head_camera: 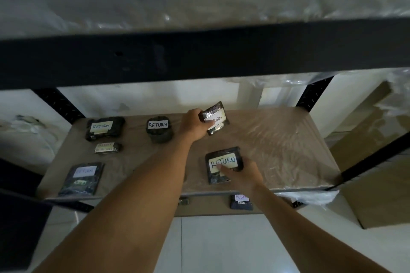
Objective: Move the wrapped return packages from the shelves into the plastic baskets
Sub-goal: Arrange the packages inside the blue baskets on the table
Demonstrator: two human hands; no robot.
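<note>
On the plastic-covered shelf lie several dark wrapped packages with white "RETURN" labels. My left hand grips a small package near the back of the shelf and tilts it up off the surface. My right hand holds the right edge of a flat square package near the front, thumb on its label. Other packages lie at the back left, at the back middle as a round one, as a small one and as a flat one at the front left. No basket is in view.
A black shelf beam crosses overhead, with black uprights at both sides. One more labelled package sits on the shelf below. Cardboard boxes stand at the right. White tiled floor lies beneath me.
</note>
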